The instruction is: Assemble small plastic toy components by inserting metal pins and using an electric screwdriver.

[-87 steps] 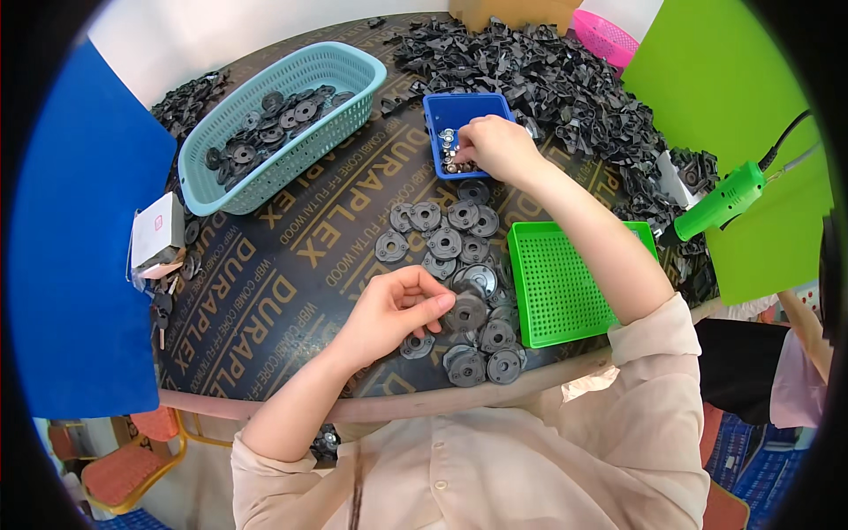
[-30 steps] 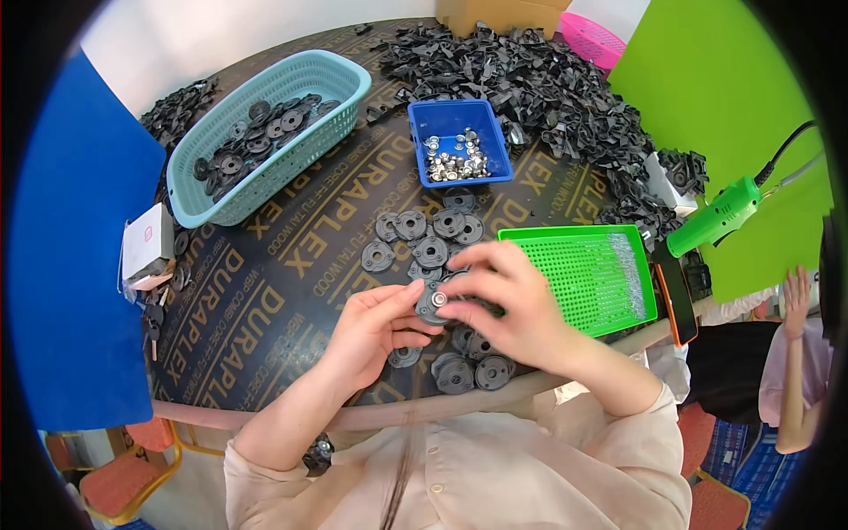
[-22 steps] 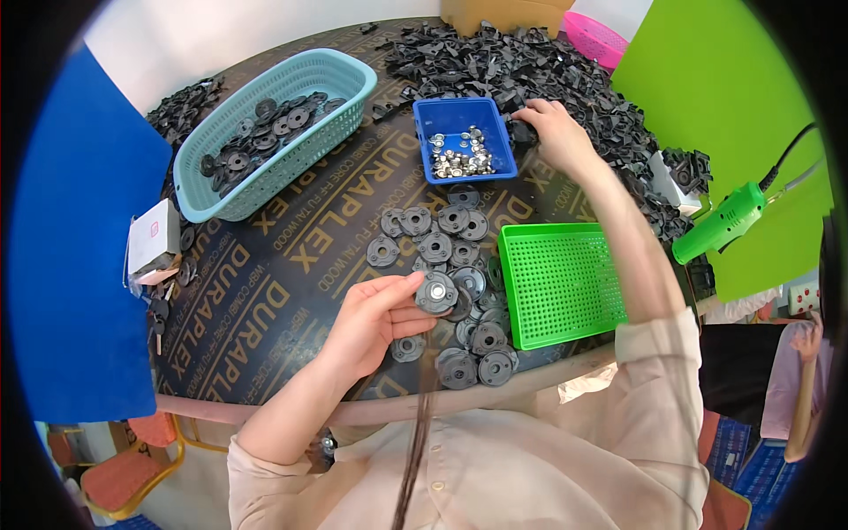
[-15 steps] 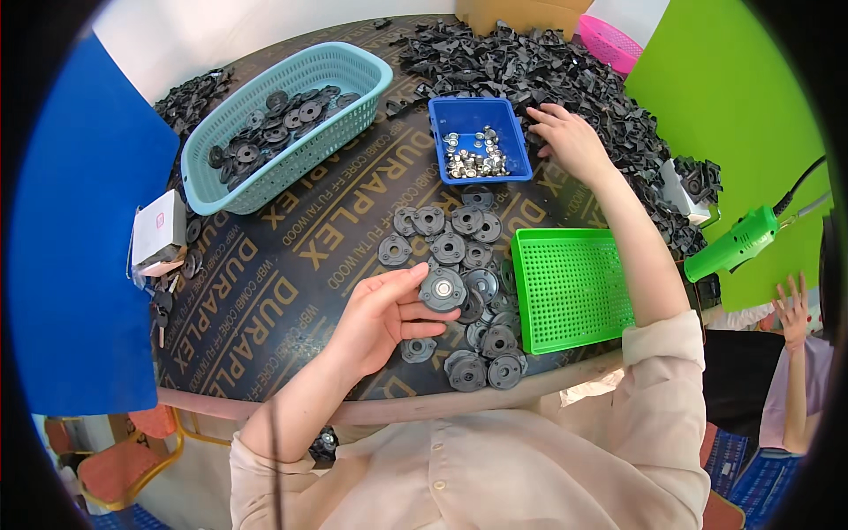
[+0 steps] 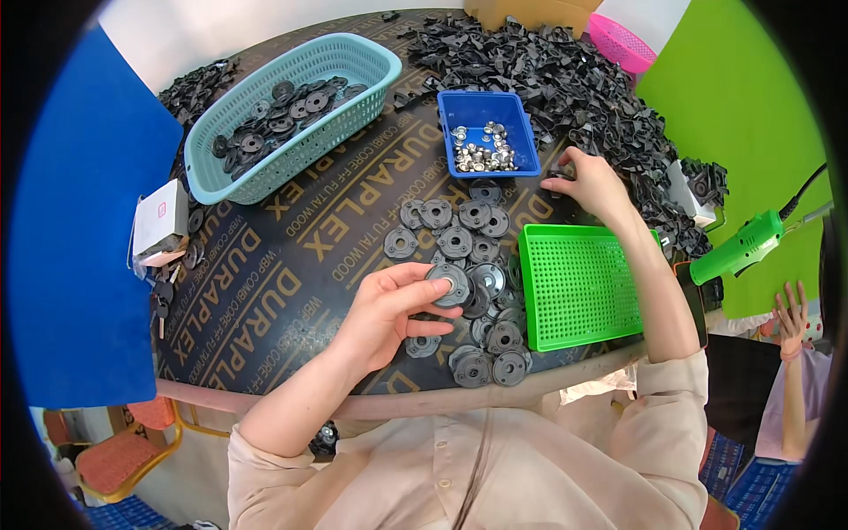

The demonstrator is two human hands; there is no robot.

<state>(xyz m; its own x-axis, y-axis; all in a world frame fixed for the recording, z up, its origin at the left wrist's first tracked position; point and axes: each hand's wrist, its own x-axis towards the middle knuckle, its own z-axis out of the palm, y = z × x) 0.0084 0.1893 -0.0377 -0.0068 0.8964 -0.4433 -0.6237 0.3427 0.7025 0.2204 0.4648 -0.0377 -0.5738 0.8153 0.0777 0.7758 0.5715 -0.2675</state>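
One black disc (image 5: 456, 299) sits clamped between left fingers (image 5: 428, 329); right fingers (image 5: 575, 156) pinch a dark part (image 5: 558, 172).

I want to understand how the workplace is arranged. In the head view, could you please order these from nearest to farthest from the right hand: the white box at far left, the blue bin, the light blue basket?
1. Blue bin: just left of the right hand.
2. Light blue basket: farther left, past the bin.
3. White box: at far left, beyond the basket.
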